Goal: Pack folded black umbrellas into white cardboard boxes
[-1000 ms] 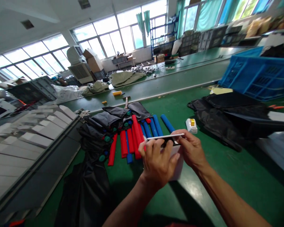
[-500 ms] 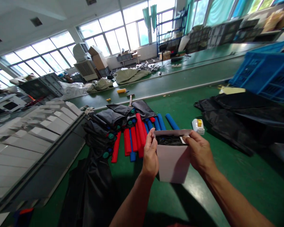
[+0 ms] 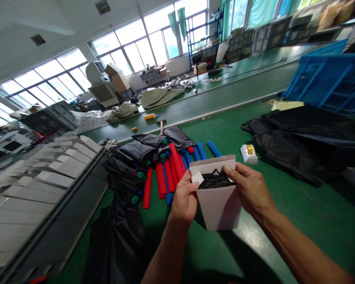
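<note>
I hold a small white cardboard box upright over the green table. Its top flap stands open and black material shows inside. My left hand grips the box's left side, thumb on a small side flap. My right hand grips the right side, with a finger at the black material near the opening. Just beyond the box lie several red and blue ribbed rods.
Black bags with green caps lie behind the rods. More black sheeting covers the right, beside a blue crate. A small white device with a yellow part sits nearby. Flat white boxes are stacked at the left.
The box's top flap, held nearly closed a second ago, has swung open. My left hand slid from the front to the left side. The black contents now show.
</note>
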`<state>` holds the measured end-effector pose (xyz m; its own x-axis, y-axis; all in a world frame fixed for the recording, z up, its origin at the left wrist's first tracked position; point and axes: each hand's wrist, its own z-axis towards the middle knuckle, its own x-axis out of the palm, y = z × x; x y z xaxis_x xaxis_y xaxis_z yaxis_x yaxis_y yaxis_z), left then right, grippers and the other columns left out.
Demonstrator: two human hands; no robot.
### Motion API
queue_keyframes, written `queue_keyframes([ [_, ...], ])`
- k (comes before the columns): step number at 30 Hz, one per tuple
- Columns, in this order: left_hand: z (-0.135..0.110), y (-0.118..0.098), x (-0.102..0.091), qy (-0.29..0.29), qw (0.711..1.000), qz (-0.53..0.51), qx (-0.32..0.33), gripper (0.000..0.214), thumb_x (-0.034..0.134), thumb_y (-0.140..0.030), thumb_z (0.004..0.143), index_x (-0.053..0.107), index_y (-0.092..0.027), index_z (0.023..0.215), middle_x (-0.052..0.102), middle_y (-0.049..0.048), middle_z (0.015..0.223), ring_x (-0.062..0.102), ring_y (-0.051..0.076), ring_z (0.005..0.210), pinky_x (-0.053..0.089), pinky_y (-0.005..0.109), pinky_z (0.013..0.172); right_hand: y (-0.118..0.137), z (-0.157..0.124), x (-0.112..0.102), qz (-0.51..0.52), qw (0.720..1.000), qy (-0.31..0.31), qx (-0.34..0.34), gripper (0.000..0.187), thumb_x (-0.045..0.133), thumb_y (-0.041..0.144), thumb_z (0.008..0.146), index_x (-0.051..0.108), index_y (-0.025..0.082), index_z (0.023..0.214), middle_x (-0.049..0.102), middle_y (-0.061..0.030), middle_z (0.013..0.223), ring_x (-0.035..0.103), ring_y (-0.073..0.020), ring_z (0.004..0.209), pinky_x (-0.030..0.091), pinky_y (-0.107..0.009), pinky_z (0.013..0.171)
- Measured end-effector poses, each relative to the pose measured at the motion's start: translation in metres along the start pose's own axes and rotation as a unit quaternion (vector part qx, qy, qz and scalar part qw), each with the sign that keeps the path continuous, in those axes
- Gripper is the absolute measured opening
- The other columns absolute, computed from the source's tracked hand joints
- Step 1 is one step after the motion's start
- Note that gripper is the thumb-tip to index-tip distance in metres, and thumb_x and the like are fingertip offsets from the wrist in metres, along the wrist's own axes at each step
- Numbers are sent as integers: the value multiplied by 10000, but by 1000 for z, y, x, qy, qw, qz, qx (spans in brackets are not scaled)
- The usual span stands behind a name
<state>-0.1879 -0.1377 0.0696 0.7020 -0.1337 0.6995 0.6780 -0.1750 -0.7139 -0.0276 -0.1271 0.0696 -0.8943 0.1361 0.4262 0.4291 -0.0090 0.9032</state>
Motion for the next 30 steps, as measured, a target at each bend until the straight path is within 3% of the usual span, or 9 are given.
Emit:
queue_keyframes([
  [6,3,2,6,-101,995,5,26,353,585,-135,548,710,-150,878,699,26,826,628,157,765,465,263,763,5,-6,-6,13,1000,-2,28,361,777,304,687,727,281,1044,717,4,865,619,-173,773,454,-279,694],
  [10,4,13,6,-149,981,66,101,238,559,-145,586,694,-164,781,651,12,790,571,135,728,422,231,687,5,-3,-13,-10,1000,17,3,103,709,241,663,765,240,750,699,-14,867,594,-177,811,423,-273,689],
  [13,5,23,3,-166,957,146,189,187,486,-186,701,671,-170,727,633,31,829,565,162,823,412,255,760,4,-1,-19,-7,997,53,-54,158,604,235,666,759,214,684,681,-56,937,579,-221,911,418,-297,705],
  [15,4,28,2,-166,938,190,237,230,431,-191,743,660,-172,726,624,46,857,563,186,892,404,283,824,3,-1,-22,6,993,91,-80,238,549,282,682,768,197,721,664,-86,955,569,-247,930,422,-320,714],
  [19,0,33,-2,-110,927,204,295,317,361,-249,775,659,-161,832,604,88,959,546,236,976,405,343,870,-2,-4,-26,-37,983,126,-129,314,514,422,794,742,206,814,626,-87,1012,556,-261,959,424,-330,731],
  [22,-2,35,-5,-74,913,232,327,368,343,-345,844,645,-159,941,578,102,1029,531,254,1017,405,372,892,-7,-5,-27,-149,965,119,-181,246,652,448,767,679,246,906,605,-47,1067,543,-242,1003,420,-302,772],
  [24,-3,36,-8,-70,899,276,333,296,433,-366,861,624,-174,980,564,91,1037,530,248,1029,400,371,913,-9,-4,-29,-204,953,109,-196,226,708,398,756,650,261,925,607,-30,1078,546,-228,1025,421,-289,807],
  [30,-6,29,-12,-67,863,380,325,202,515,-337,898,603,-191,1006,560,98,1092,533,237,1073,405,385,949,-10,-6,-30,-222,950,80,-203,177,679,365,815,662,279,969,651,-11,1059,582,-210,1024,417,-285,874],
])
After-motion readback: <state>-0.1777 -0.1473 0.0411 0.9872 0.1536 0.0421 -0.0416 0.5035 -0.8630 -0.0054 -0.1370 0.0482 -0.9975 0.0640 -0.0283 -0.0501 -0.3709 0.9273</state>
